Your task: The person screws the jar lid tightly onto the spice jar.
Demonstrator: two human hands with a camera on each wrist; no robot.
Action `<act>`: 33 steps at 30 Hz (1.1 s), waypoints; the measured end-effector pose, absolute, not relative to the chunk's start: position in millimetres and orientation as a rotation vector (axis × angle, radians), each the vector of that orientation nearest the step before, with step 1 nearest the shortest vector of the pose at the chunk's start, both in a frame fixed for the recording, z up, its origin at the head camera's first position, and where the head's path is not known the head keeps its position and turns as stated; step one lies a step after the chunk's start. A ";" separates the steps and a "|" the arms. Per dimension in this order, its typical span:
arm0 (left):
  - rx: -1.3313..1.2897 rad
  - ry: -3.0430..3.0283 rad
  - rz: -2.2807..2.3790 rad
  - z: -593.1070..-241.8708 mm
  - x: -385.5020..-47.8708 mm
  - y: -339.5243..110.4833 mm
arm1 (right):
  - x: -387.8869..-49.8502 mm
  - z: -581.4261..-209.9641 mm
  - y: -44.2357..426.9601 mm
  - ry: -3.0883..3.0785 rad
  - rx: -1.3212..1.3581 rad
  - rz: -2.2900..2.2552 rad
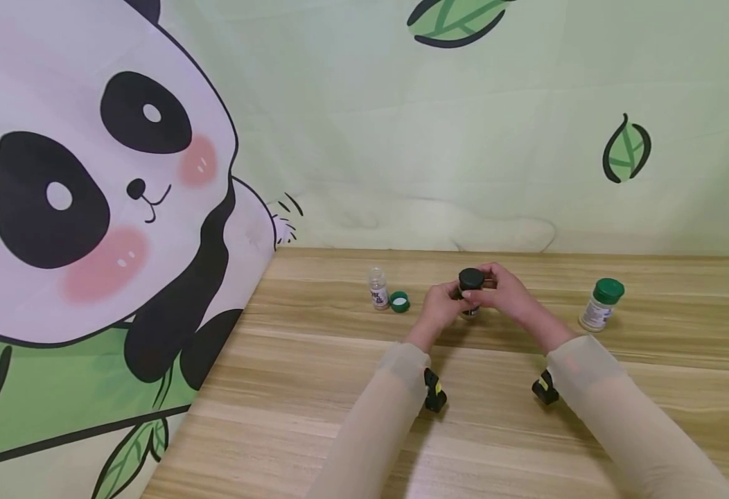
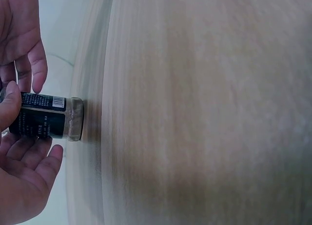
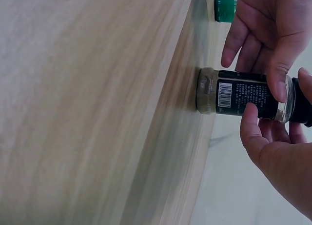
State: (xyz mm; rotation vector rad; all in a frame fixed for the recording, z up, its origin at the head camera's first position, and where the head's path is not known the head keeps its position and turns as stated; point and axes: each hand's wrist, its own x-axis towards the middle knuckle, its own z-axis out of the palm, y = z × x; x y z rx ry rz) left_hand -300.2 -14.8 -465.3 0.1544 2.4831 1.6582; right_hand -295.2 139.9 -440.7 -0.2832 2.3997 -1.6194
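A black-capped seasoning jar [image 1: 471, 278] with a dark printed label [image 3: 243, 94] is upright between both hands. My left hand [image 1: 441, 307] holds it from the left, its thumb against the label near the neck in the right wrist view. From the right, my right hand [image 1: 506, 294] grips the upper part, its thumb across the front and its fingers behind near the cap. The jar's base [image 2: 75, 118] is at the tabletop; whether it touches is unclear. The hands partly cover the jar in the head view.
Left of the hands stand an uncapped clear bottle [image 1: 378, 287] and, beside it, a loose green cap [image 1: 399, 301]. To the right is a green-capped jar [image 1: 599, 305] with a white label. A panda-print cloth [image 1: 364, 138] hangs behind the wooden table [image 1: 314, 388].
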 end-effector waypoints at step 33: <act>0.103 2.481 1.641 -465.0 -299.9 -13.4 | -309.1 -427.3 157.0 2.216 -0.428 -1.481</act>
